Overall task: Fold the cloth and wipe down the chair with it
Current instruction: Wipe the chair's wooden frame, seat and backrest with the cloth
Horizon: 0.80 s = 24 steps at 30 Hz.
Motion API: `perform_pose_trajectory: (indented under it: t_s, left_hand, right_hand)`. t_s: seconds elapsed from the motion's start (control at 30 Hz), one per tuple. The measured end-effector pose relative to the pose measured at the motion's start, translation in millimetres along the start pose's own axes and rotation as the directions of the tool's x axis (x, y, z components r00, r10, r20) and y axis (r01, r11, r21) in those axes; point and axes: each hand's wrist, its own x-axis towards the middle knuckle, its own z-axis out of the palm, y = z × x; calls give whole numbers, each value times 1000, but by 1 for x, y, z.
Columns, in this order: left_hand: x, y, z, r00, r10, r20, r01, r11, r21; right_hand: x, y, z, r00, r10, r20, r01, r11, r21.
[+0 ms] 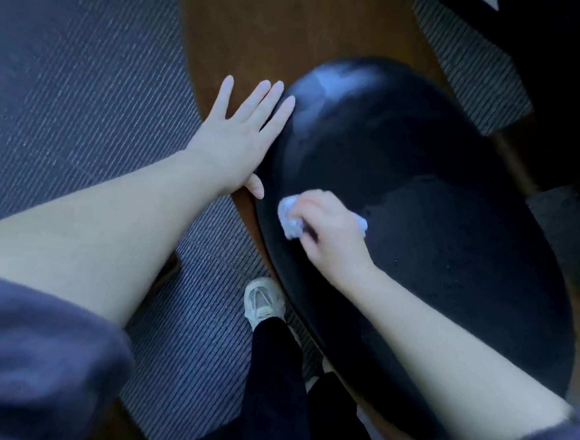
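Observation:
The chair [406, 152] has a glossy black curved shell and a matt black seat pad toward the lower right. My right hand [329, 229] is closed on a bunched white cloth [290, 220], pressing it against the chair's left side near the rim. Part of the cloth also pokes out on the hand's far side. My left hand [240, 130] is spread flat with fingers apart, resting against the chair's upper left edge and holding nothing.
A brown wooden floor strip [278, 23] runs under the chair, with grey ribbed carpet [78, 84] on the left. My white shoe [264, 300] and dark trouser leg stand just below the chair's left rim. Dark furniture fills the upper right corner.

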Motion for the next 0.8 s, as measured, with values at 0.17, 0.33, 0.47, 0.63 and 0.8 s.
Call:
perform_pose_trajectory:
  t_s: [0.17,0.33,0.47,0.63,0.8]
  left_hand:
    - [0,3,2,999,-44,5,44,999,-9]
    - [1,3,3,999,-43,-9,43,999,-24]
    - [0,3,2,999,-48,-18,48,999,-15]
    - [-4,2,7,995,-34,-92,31,999,-31]
    - [-36,3,27,978,22,-205,-48,992,-121]
  right_hand:
    - [8,6,-11,982,-148,121,169,968,-184]
    - [32,4,-3,998,-34,-49,25,985,-173]
    - [-23,-4,-4,932,-215,291,263,955,-138]
    - [21,-8,9,976,-167,140,190,967,-169]
    - [-65,-1,3,841,-289,457,390,910,-143]
